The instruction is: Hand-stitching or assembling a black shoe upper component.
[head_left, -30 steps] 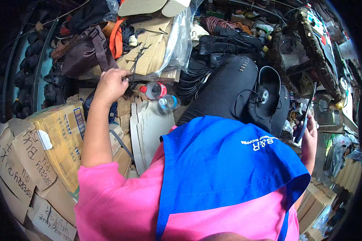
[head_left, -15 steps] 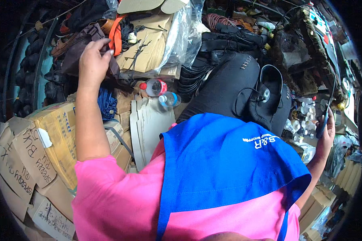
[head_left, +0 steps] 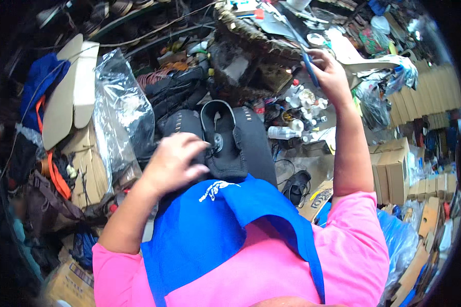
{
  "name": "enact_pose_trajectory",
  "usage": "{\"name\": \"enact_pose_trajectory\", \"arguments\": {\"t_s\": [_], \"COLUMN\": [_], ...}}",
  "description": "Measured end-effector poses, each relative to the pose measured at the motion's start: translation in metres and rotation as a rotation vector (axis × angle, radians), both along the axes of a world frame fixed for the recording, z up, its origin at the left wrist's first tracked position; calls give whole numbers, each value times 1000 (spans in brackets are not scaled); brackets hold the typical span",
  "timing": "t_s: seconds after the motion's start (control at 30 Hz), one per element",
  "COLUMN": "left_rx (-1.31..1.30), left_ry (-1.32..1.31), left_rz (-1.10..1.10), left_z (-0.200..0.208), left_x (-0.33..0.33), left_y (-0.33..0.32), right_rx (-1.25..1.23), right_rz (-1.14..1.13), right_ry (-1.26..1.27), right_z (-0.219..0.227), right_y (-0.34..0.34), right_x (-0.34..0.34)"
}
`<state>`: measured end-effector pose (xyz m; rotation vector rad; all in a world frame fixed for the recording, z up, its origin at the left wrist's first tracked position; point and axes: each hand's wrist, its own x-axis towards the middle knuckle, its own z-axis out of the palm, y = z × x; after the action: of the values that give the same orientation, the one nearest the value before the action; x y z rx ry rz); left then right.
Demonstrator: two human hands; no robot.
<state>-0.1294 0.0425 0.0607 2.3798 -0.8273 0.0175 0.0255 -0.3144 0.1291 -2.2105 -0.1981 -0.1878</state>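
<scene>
Our left hand [head_left: 173, 162] rests with loosely curled fingers on the black fabric shoe [head_left: 225, 146] on our lap, while our right hand [head_left: 329, 77] pinches a thin blue stick-like tool [head_left: 306, 57], so the work on the shoe seems unfinished.

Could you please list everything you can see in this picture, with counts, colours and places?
shoe: one, black, on the lap, under the left hand.
tool: one, thin, blue, in the raised right hand.
plastic bag: one, clear, left of the shoe.
small bottles: several, pale, on the cluttered bench below the right hand.
cardboard boxes: several, brown, at the right.
cardboard cut-outs: two, beige, far left.
apron: one, blue, over a pink shirt.
left hand: resting on the shoe's heel end.
right hand: raised, gripping the tool.
</scene>
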Motion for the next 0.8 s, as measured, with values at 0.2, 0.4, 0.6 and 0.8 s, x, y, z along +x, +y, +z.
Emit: {"name": "enact_pose_trajectory", "arguments": {"t_s": [0.2, 0.4, 0.6, 0.8], "left_rx": [218, 113, 73, -491], "left_ry": [197, 247, 135, 368], "left_rz": [-348, -352, -332, 38], "left_z": [-11, -30, -24, 2], "left_x": [19, 18, 23, 46], "left_y": [-42, -33, -32, -37], "right_rx": [-488, -926, -953, -253], "right_rz": [-137, -61, -182, 115], "right_ry": [-68, -62, -138, 148], "right_z": [9, 17, 13, -43], "right_y": [6, 21, 39, 54], "right_x": [71, 119, 102, -4]}}
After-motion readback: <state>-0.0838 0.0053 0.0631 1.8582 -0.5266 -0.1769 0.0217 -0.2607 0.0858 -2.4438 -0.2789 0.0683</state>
